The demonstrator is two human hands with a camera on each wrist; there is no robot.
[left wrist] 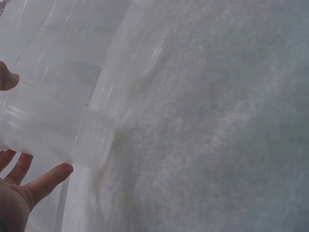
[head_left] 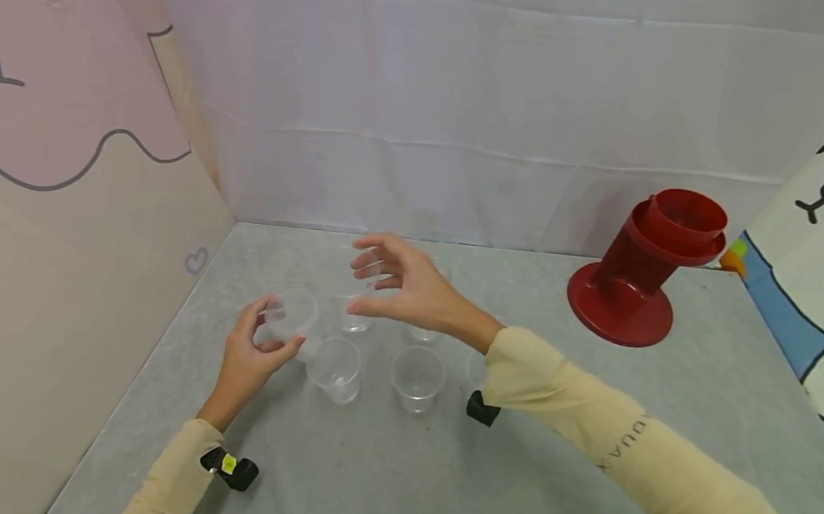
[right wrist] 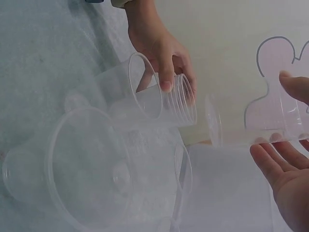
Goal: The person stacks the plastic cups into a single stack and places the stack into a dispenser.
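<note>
On the grey table (head_left: 434, 477), two clear plastic cups are seen standing upright nearest the viewer, one (head_left: 335, 369) just beside the other (head_left: 418, 378), with further cups partly hidden behind the right forearm. A stack of clear cups (head_left: 290, 315), tilted on its side, is gripped by the left hand (head_left: 248, 355), thumb and fingers curled round it. Slightly beyond, a single clear cup (head_left: 359, 278) is pinched at its rim by the right hand (head_left: 409, 288), held above the table and apart from the stack. Several cups are judged already set out; the held cup and the stack remain to be placed. A red funnel-like stand (head_left: 640, 268) is seen farther back.
</note>
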